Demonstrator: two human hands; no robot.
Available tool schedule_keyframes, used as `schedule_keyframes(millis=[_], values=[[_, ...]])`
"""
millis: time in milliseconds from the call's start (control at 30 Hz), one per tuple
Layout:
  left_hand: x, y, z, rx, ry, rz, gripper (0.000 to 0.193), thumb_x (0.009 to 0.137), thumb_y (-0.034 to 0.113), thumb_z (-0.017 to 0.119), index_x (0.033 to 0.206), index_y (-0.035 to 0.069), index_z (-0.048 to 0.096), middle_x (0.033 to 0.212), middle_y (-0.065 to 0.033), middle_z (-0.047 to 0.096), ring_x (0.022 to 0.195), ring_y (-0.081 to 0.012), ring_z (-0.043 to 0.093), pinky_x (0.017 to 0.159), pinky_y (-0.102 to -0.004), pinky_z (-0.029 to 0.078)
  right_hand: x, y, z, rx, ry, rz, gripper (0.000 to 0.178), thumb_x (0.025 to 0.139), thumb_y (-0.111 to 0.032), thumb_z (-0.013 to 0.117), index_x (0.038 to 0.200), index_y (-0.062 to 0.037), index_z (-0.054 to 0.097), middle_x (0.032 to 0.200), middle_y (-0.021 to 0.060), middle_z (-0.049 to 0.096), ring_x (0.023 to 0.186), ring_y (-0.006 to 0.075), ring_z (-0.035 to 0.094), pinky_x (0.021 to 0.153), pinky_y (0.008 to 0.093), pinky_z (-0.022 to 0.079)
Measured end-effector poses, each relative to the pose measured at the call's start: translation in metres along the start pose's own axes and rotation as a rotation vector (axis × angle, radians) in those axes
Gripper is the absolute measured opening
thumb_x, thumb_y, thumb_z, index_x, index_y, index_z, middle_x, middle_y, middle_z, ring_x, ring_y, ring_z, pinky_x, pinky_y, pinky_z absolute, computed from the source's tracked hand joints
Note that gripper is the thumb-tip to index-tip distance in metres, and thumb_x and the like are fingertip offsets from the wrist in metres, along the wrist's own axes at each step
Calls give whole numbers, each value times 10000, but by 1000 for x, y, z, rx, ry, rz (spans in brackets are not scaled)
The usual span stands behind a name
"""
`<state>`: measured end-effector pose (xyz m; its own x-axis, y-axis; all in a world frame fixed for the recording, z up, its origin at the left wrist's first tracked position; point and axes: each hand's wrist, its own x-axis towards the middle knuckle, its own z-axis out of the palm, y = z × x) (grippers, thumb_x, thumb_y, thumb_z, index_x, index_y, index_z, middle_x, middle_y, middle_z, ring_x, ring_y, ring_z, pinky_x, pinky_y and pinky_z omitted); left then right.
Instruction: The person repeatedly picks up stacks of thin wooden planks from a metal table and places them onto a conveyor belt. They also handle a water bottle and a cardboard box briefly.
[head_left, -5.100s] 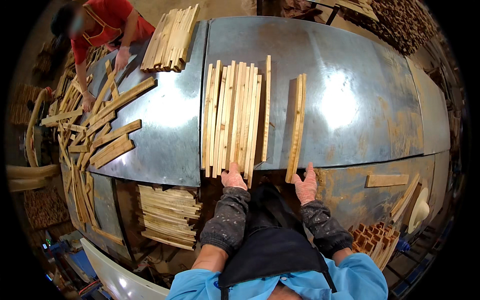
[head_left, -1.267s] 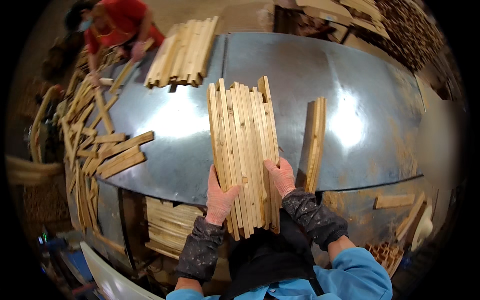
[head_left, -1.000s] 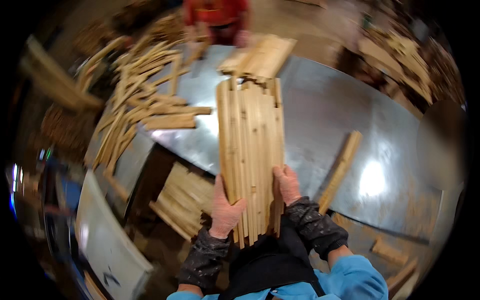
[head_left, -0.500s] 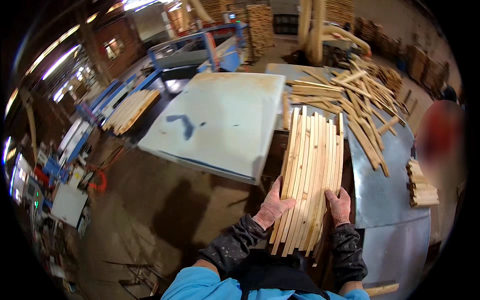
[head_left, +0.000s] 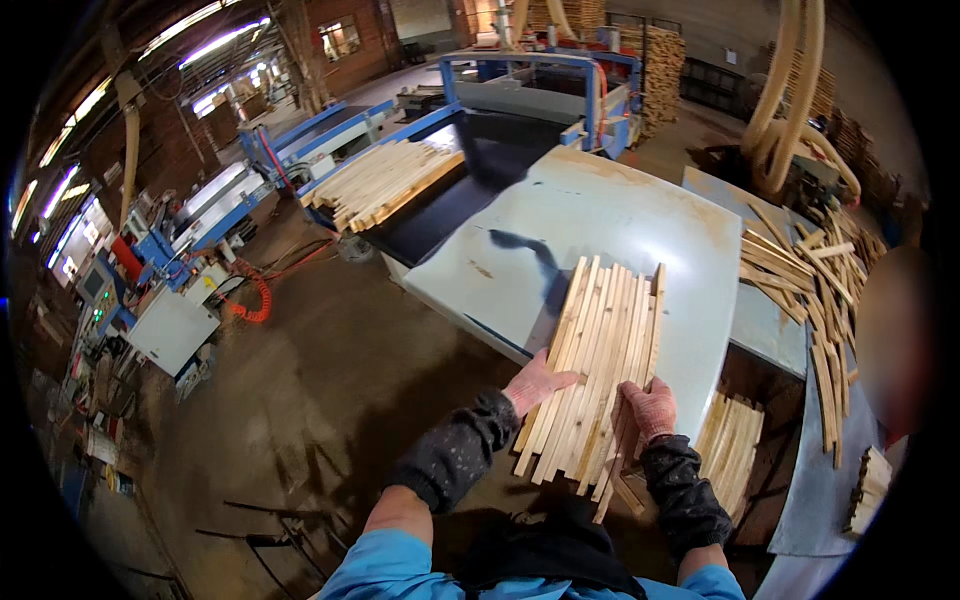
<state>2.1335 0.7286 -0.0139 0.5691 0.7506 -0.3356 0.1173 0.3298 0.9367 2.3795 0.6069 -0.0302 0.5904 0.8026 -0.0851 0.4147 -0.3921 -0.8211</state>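
Between my two hands I carry a bundle of slender pale wooden strips (head_left: pixel 597 365), laid side by side with uneven ends. My left hand (head_left: pixel 538 386), in a pinkish knit glove, is closed on the bundle's left side with the thumb over the top. The right side is gripped by my right hand (head_left: pixel 652 408), gloved the same way; some of its fingers are hidden. The bundle's far end overlaps the near part of a pale, stained tabletop (head_left: pixel 640 215); whether it touches cannot be told. Below it, the near ends stick out toward my body.
More strips (head_left: pixel 385 182) lie on a dark bed of the blue-framed machine (head_left: pixel 515 62) beyond. A stack of strips (head_left: pixel 728 445) sits low beside my right arm. Loose strips (head_left: pixel 822 285) cover a metal table (head_left: pixel 800 505) at right, near a blurred person (head_left: pixel 895 335).
My view and body have turned left. The bundle, still in both hands, has moved from beside the metal table to over the pale tabletop's near part. The low stack has come into sight.
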Motion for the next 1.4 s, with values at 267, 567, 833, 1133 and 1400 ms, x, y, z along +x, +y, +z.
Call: schedule_keyframes(millis=[267,567,833,1133,1400], values=[[119,79,-131,1034,223,-237,1199,806,793,756,1586,-52,419,1550,-315,492,1453,-449,490,1220,-500,411,106,-80,119,-111,6,29,569,854,-498,831,1000,36,702,920,240,755,891,413,743,804,497,576],[250,140,-315,1303,361,-198,1205,884,812,590,1716,34,197,1671,-293,383,1469,-438,469,1209,-516,376,234,-204,301,2,-156,-30,530,913,-498,727,1177,-40,682,1222,275,679,1166,463,661,996,541,543],[317,143,-505,1516,522,-95,1100,989,789,437,1732,34,141,1791,-275,135,1665,-441,101,1333,-572,15,299,-321,460,-90,-229,-2,646,919,-543,725,1235,11,631,1222,289,688,1174,484,664,999,535,542],[353,183,-619,1565,438,-194,1103,1012,813,341,1738,26,77,1816,-220,54,1684,-383,19,1338,-557,1,340,-402,576,-201,-184,111,678,1015,-499,648,1323,86,496,1290,329,633,1192,495,671,1011,527,564],[341,184,-653,1320,451,163,1010,936,667,671,1590,-68,441,1656,-310,422,1574,-420,343,1301,-539,261,313,-382,597,-850,-88,-537,272,999,-284,617,1119,-64,723,1222,272,648,1093,461,634,927,515,572]])
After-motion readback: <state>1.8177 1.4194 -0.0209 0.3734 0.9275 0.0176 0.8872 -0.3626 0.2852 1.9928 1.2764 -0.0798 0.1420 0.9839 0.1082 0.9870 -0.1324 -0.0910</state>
